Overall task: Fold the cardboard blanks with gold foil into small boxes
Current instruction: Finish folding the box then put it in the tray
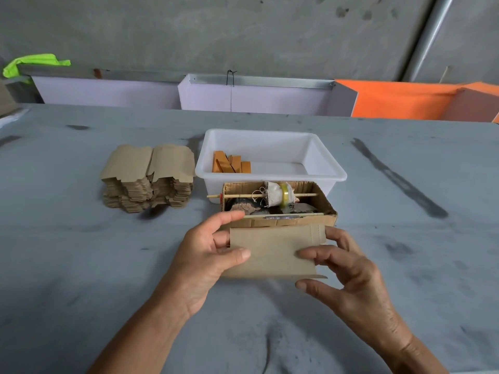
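left hand (pixel 205 255) pinches blank (pixel 272 252) | right hand (pixel 345 273) pinches blank | stack (pixel 148 176), tub (pixel 270 155) on desk (pixel 81 252)

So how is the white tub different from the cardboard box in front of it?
The white tub is smooth plastic and bigger; the cardboard box is brown, tattered and smaller. The tub holds a few orange pieces; the box has sticks across it and a tape roll. Both are open on top.

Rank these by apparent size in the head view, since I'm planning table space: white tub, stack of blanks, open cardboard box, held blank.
1. White tub
2. Open cardboard box
Stack of blanks and held blank look alike; the held one is nearer, so unranked.
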Motion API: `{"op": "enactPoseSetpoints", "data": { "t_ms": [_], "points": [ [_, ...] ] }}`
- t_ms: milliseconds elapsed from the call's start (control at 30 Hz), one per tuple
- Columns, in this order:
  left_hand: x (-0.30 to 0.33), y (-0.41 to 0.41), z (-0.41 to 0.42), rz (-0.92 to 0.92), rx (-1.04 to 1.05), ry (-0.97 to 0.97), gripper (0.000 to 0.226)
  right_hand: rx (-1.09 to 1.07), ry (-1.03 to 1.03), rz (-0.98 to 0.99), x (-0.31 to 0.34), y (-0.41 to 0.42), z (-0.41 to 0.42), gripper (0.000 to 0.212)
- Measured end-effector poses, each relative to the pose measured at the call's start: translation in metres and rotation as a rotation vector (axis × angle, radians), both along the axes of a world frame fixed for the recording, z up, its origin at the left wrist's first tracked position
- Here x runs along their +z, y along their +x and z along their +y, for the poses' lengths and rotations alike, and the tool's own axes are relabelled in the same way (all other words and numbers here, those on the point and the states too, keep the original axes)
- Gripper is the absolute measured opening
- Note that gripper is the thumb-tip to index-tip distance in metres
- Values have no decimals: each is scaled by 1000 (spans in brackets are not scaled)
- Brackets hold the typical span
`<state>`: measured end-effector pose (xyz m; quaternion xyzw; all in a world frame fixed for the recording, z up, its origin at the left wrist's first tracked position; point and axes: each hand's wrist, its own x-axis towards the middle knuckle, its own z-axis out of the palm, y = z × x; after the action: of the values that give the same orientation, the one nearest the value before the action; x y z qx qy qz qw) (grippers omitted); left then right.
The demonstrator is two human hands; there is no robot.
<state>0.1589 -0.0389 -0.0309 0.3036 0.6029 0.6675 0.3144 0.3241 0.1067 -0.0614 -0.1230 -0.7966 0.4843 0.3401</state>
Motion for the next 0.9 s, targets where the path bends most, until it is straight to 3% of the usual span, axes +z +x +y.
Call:
{"op": "enactPoseSetpoints", "data": {
  "t_ms": [167, 300, 400, 500, 600, 900],
  "points": [
    [-2, -3, 1, 28, -27, 15, 53, -31, 8, 55, 1, -3, 2, 24],
    [-2, -3, 3, -235, -84, 107, 34, -67, -338, 162, -2, -6, -2, 16],
    [-2, -4, 7, -373, -138, 86, 53, -182, -641, 59, 2, -11, -5, 21],
    [-5, -2, 10, -192, -36, -10, 34, -227, -831, -75, 8, -15, -6, 26],
    [-6, -3, 14, -71, 94, -80, 10, -256, -890, -128, 14, -18, -6, 30],
    [1, -5, 16, -236, 157, -122, 10, -210, -994, -177, 29, -14, -2, 30]
  ]
}}
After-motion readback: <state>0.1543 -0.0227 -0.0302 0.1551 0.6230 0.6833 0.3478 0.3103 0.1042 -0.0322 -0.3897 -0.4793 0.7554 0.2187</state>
